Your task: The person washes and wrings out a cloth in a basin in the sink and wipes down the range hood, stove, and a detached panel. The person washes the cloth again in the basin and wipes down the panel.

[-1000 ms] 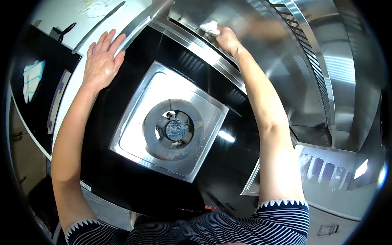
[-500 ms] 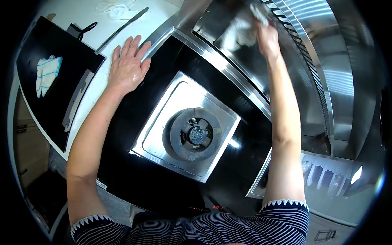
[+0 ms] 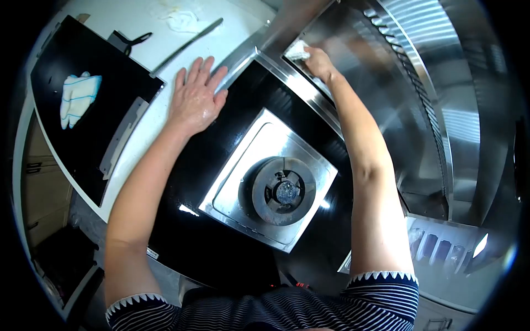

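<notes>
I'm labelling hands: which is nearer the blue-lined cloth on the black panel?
Left. The left hand is right of the blue-lined cloth, apart from it; the right hand is farther right, holding a white cloth.

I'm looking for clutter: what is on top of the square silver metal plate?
A round grey metal burner sits on the square silver metal plate; whatever lies directly beneath the burner is hidden.

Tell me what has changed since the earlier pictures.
The right hand, holding a white cloth, has swung from beside the slotted strip down and left, near a corner of the steel panel. The left hand stays spread at the cooktop edge; the striped cloth lies unmoved.
</notes>
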Demonstrator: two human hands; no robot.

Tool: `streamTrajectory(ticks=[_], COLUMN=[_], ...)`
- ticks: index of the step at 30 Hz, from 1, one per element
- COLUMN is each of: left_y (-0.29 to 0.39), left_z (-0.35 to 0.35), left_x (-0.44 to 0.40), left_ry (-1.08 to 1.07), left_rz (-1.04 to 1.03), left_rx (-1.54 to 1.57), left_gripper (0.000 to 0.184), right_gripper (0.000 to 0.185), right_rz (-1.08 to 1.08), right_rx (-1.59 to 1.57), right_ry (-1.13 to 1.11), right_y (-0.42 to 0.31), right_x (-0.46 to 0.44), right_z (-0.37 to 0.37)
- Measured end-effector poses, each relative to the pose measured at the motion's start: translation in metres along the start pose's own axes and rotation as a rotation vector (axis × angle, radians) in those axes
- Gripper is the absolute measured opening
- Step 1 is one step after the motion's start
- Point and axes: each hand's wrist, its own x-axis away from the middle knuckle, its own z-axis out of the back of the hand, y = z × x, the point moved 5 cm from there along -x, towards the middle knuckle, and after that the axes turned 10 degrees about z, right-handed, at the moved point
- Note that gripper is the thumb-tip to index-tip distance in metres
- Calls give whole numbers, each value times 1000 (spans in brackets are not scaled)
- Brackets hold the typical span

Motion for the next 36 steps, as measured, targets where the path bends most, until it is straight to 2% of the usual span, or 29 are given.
streamTrajectory(ticks=[2, 4, 6, 7, 8, 10, 11, 13, 14, 15, 17, 18, 19, 20, 22, 23, 24, 25, 26, 27, 28, 29, 32, 34, 36], left_y=[-4, 0, 0, 0, 0, -1, -1, -2, -2, -2, -1, -1, -1, 0, 2, 2, 2, 2, 2, 2, 2, 2, 0, 0, 0], left_z=[3, 2, -1, -1, -1, 0, 1, 2, 1, 2, 0, 0, -1, -2, -1, -1, -1, -2, -2, -2, -2, -2, -4, -3, -3], left_x=[0, 1, 0, 0, 0, 0, 0, 0, 0, 0, 1, 1, 1, 1, 0, 0, 0, 0, 0, 0, -1, 0, 1, 0, -1], left_ry=[18, 4, 7, 6, 4, -14, -19, -23, -22, -15, -2, 0, 0, -2, -6, -9, -11, -8, -8, -6, -6, -6, -10, 0, 12], left_rz=[5, 5, 8, 5, 5, -2, -3, -7, -4, 2, 5, 10, 11, 10, 6, 6, 9, 6, 4, 4, 3, 1, -6, -8, -4], left_rx=[26, 28, 17, 20, 19, 23, 27, 27, 31, 25, 20, 19, 14, 10, -7, -17, -29, -27, -29, -32, -35, -35, -42, -42, -18], left_gripper=[44, 44, 44, 44, 44, 44, 45, 45, 45, 45, 45, 45, 45, 45, 45, 45, 45, 45, 44, 44, 44, 44, 44, 44, 44], right_gripper=[34, 27, 23, 20, 23, 28, 31, 33, 31, 28, 24, 24, 26, 26, 26, 26, 30, 36, 40, 39, 40, 40, 34, 33, 37], right_rz=[127, -143, -56, 74, 213, 16, 116, -25, -215, -67, -189, -226, -356, -219, -267, -299, -211, -220, -128, -85, -97, -220, -142, -16, -73], right_rx=[-135, -26, -172, 88, 133, 49, 7, 31, 10, -659, -287, -256, -429, -154, -108, -53, -66, -81, -77, -118, -218, -143, -173, -55, -86], right_ry=[458, 368, 647, 804, 782, 552, 563, 544, 588, 788, 827, 859, 835, 796, 524, 481, 467, 357, 303, 281, 158, 112, 61, 32, 87], right_y=[-11, -53, -74, -72, -65, -61, -54, -26, -30, 9, 46, 51, 73, 85, 84, 76, 60, 57, 65, 58, 42, 34, 19, 29, 64], right_x=[10, 23, 32, 31, 27, 29, 31, 56, 84, 104, 168, 192, 210, 220, 216, 207, 193, 174, 149, 127, 105, 85, 59, 76, 95], right_z=[42, 114, 143, 137, 131, 114, 110, 115, 130, 124, 138, 143, 136, 136, 114, 104, 96, 81, 59, 45, 35, 24, 14, 8, -8])
